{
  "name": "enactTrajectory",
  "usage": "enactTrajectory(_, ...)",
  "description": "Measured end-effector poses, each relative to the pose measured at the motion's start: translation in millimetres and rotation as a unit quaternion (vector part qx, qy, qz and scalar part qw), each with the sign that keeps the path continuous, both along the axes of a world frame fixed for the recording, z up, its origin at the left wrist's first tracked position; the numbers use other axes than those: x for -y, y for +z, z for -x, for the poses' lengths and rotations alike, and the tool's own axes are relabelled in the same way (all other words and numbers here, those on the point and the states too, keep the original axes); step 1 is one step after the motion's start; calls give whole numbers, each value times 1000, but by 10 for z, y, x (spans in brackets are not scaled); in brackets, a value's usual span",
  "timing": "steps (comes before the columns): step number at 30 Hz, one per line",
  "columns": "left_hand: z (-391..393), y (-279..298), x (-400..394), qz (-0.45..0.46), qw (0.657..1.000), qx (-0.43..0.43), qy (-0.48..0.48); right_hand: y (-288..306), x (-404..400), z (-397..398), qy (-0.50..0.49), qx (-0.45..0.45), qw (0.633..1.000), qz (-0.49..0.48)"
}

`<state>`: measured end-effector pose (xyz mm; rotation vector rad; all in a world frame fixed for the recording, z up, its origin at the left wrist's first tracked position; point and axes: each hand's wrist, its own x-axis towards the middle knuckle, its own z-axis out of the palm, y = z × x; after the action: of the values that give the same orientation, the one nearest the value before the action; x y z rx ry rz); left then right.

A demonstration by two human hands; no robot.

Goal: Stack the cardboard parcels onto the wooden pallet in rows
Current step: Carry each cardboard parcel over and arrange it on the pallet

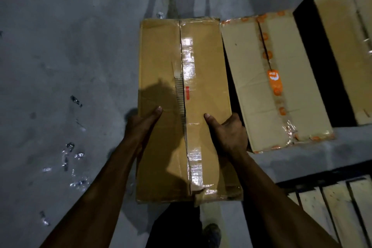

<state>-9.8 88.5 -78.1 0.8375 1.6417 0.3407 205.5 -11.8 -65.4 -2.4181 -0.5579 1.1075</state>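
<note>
**Inspector:** State what the hands were doing.

**Assistant:** Both held one long brown cardboard parcel (201, 106), taped along its centre seam. The left hand (143, 125) gripped the parcel's left edge, thumb lying on the top face; the remaining fingers were hidden beneath it. The right hand (227, 131) gripped the right edge likewise, thumb on top, fingers curled under.

**Inspector:** Position of the parcel?

**Assistant:** Held lengthwise in front of the person, over the grey concrete floor (70, 56). Whether its far end touched the floor could not be told.

**Inspector:** Surroundings?

**Assistant:** A paler parcel with orange tape (251, 78) lay just beside it on the right. A third parcel (338, 46) lay further right. Slats of the wooden pallet (332, 207) showed at lower right. Scraps of clear film (76, 167) littered the floor on the left.
</note>
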Motion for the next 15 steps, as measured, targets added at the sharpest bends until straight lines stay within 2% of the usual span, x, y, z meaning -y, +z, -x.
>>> enactTrajectory(8, 209, 916, 649, -81, 991, -43, -97, 947, 954, 284, -59, 59, 996, -24)
enactTrajectory(15, 557, 1514, 1741, -155, 977, 16, -143, 1517, 2265, 832, -117, 106, 983, -97)
